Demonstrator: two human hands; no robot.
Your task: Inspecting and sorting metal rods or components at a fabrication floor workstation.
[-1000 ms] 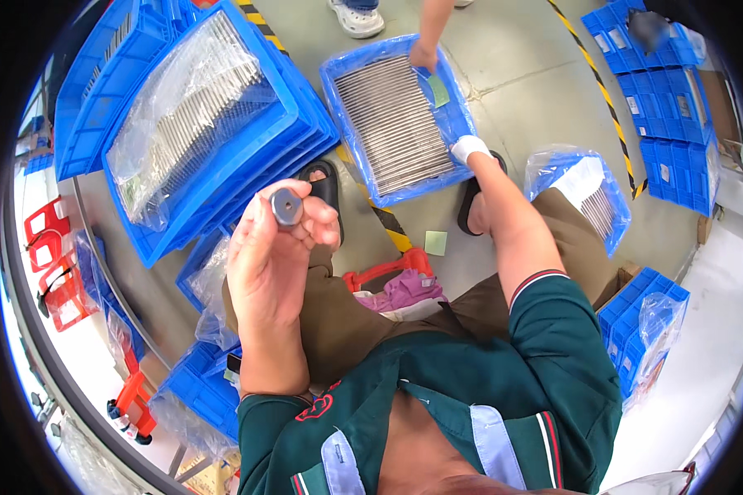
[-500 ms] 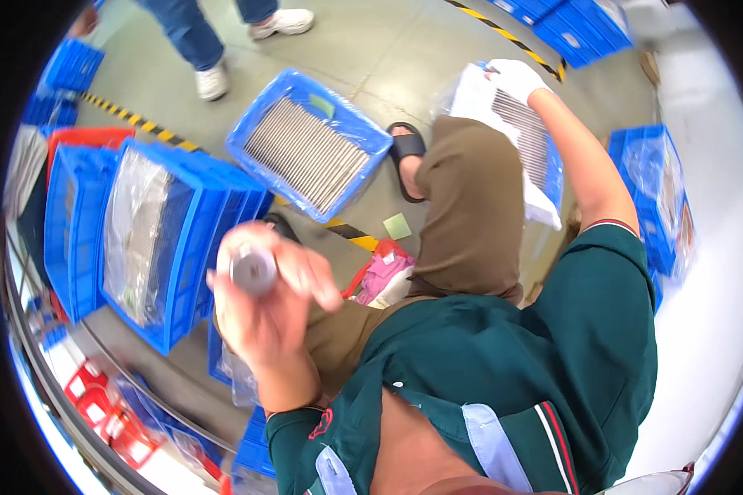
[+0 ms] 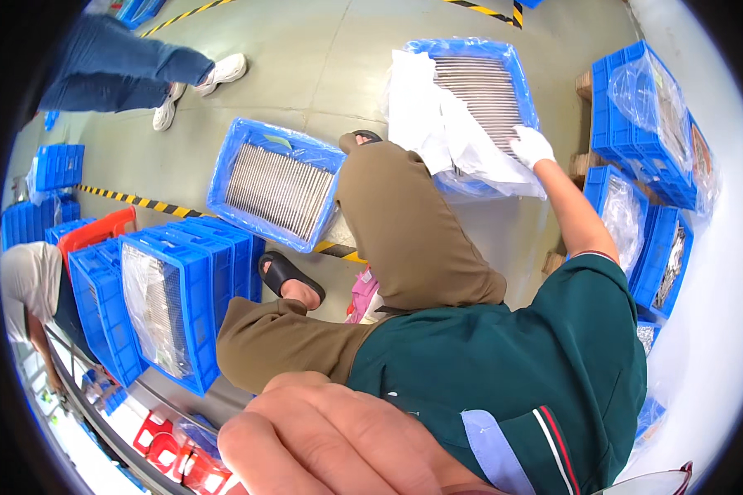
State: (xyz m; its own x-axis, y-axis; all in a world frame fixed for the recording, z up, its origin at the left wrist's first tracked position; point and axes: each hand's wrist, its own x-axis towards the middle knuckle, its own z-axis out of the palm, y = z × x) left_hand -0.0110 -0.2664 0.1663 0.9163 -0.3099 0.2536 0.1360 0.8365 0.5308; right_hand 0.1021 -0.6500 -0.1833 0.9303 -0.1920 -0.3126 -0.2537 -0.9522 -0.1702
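My bare left hand (image 3: 330, 437) is raised very close at the bottom of the view. Its fingers are curled together, and whatever they hold is hidden behind them. My right hand (image 3: 532, 147), in a white glove, reaches to the right-hand blue crate (image 3: 523, 78). Its fingers are drawn together at the ends of a row of thin metal rods (image 3: 479, 82); what they grip, if anything, is too small to make out. A crumpled white sheet (image 3: 446, 124) covers part of that crate, running down beside my gloved hand.
Another lined blue crate (image 3: 223, 161) of metal rods (image 3: 281, 190) lies left of my knee. Stacked blue crates (image 3: 194, 285) stand at left, more blue crates (image 3: 607, 115) at right. A person in jeans (image 3: 124, 66) stands at upper left; another person (image 3: 33, 280) bends at far left.
My left hand, which held a round silvery metal piece end-on, has come down and closer, hiding it. My gloved right hand has moved from the crate's far edge to its near right side. The view has shifted.
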